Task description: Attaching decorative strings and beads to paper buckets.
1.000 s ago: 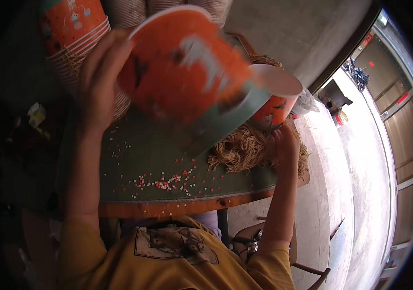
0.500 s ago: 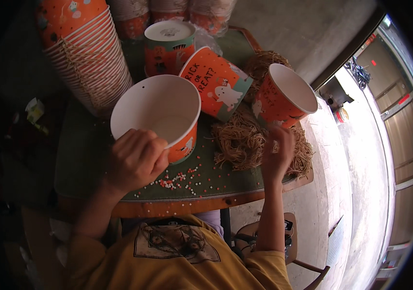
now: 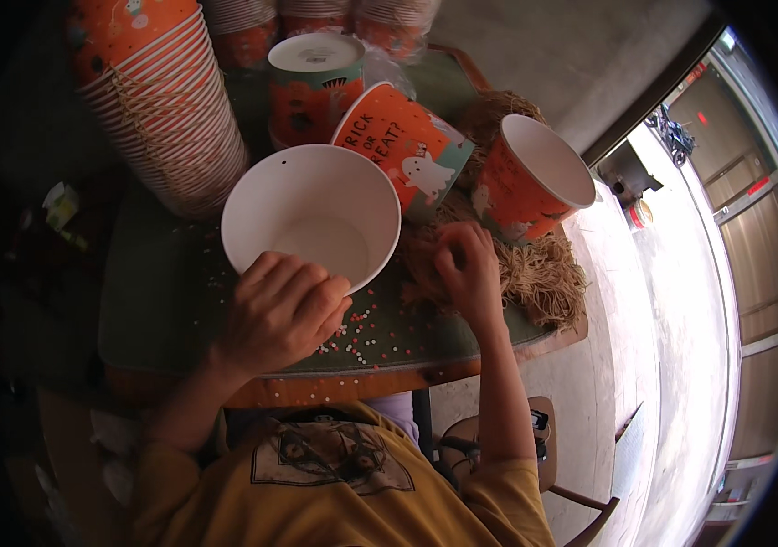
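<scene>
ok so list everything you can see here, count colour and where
open paper bucket: one, white inside, orange outside, centre of the table, left hand on its near rim
tipped bucket: one, orange and teal with a ghost print, lying behind the open one
upright bucket: one, orange, white inside, on the right
upside-down bucket: one, orange, white base up, at the back
stack of nested buckets: one tall stack, orange and white, back left; more stacks behind, partly cut off
raffia shreds: a heap, tan, right side of the table
confetti dots: many, red and white, near edge
table: one, green top, orange edge
left hand: grip on the open bucket's rim
right hand: fingers in the raffia
</scene>
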`<move>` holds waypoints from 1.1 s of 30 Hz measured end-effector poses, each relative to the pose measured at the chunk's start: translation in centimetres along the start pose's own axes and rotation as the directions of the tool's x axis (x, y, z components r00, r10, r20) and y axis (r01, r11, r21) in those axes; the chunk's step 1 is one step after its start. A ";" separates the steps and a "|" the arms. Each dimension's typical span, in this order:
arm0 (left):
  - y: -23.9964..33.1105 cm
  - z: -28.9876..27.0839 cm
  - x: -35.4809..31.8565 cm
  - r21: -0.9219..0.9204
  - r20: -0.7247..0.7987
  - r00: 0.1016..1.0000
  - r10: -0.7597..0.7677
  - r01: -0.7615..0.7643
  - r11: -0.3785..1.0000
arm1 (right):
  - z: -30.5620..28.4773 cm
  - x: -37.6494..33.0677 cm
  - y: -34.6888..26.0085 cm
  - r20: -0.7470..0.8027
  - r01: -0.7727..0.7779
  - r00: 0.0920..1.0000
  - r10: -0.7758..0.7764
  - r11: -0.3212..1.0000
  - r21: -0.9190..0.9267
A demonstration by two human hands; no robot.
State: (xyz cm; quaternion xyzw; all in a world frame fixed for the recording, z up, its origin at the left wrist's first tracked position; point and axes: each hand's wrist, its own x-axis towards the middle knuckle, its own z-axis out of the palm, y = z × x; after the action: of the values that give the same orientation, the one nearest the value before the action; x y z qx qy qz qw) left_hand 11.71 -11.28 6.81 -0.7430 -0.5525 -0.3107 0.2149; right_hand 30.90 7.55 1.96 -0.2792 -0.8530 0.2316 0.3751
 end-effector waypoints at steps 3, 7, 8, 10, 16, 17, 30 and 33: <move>0.1 0.2 0.2 -0.013 -0.004 1.000 -0.008 0.008 1.000 | 0.2 -0.2 0.5 0.012 -0.035 0.999 0.034 0.997 0.067; 0.2 0.1 0.4 -0.021 0.000 1.000 -0.019 0.019 1.000 | 1.3 -0.4 0.9 -0.008 0.109 0.994 -0.110 0.990 -0.085; 0.2 0.1 0.4 -0.024 -0.002 1.000 -0.014 0.014 1.000 | 1.5 -0.4 0.7 -0.044 0.165 0.984 -0.171 0.979 -0.123; 0.2 0.0 0.3 -0.014 0.003 1.000 -0.021 0.021 1.000 | 1.7 -0.4 -0.2 -0.055 0.211 0.973 -0.222 0.965 -0.157; 0.2 -0.3 0.2 -0.009 0.016 1.000 -0.016 0.016 1.000 | 1.5 -1.4 -1.7 -0.046 -0.015 0.999 0.018 0.999 0.051; 0.1 -0.3 0.2 0.001 0.015 1.000 -0.021 0.021 1.000 | 1.3 -1.7 -2.0 0.012 -0.145 0.989 0.146 0.966 0.213; 1.7 -0.1 1.3 0.143 -0.060 0.998 0.013 -0.004 0.990 | 1.2 -3.0 -4.6 0.144 -0.319 0.941 0.308 0.658 0.682; 3.3 2.2 2.3 0.322 -0.123 0.992 0.007 0.034 0.946 | 1.1 -3.2 -5.1 0.150 -0.301 0.948 0.279 0.643 0.704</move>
State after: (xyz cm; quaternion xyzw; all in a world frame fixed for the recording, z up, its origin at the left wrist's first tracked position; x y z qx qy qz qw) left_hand 15.82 -9.27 6.92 -0.6735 -0.5867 -0.2624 0.3651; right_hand 30.33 1.56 2.77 -0.2397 -0.6431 0.6072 0.4004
